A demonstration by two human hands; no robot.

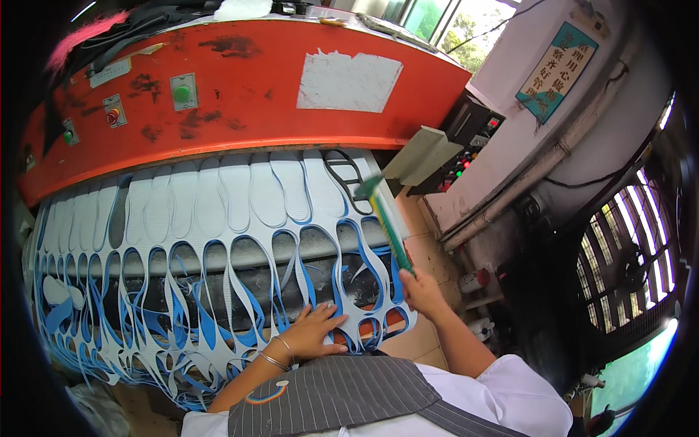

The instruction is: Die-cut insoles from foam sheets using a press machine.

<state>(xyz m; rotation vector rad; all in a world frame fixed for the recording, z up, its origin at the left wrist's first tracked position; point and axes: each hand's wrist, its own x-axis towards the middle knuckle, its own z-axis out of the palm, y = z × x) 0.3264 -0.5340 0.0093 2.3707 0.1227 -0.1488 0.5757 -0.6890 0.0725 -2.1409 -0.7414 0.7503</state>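
Note:
My right hand (422,293) is closed around the green and yellow handle of a hammer (389,231). The hammer's head is over a dark sole-shaped cutting die (338,180) with crossbars, at the right end of a white foam sheet (215,198); whether they touch, I cannot tell. Rows of sole outlines are cut into the sheet. Nearer to me, its emptied part is a web of white and blue strips (234,298). My left hand (314,331) lies on this web near the front edge, fingers spread, holding nothing.
A red-orange press (247,80) with buttons spans the far side, above the sheet. Right of it stand a grey panel (420,156) and a dark control box (466,135) with lit buttons. A large fan (626,247) is at the right. Loose strips hang at the near left.

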